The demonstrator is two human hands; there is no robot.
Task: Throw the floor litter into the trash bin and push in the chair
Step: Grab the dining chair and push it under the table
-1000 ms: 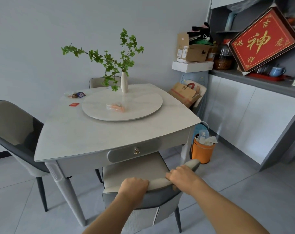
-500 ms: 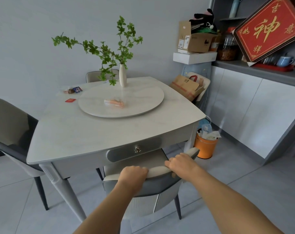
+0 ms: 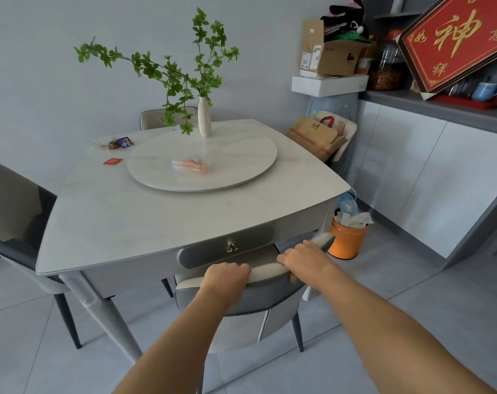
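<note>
Mostly the chair (image 3: 258,297) seat hides under the table (image 3: 145,220); both hands grip its backrest.

We see a tabletop (image 3: 145,217) of pale marble-like stone, smooth with a soft sheen, and a round turntable (image 3: 236,163) of the same look on it. The chair (image 3: 241,305) has a matt cream top edge and grey leather-like back. The trash bin (image 3: 345,243) looks glossy orange, stuffed with crumpled paper. The vase (image 3: 204,118) is smooth white ceramic. The floor (image 3: 383,285) is matt grey tile.
</note>
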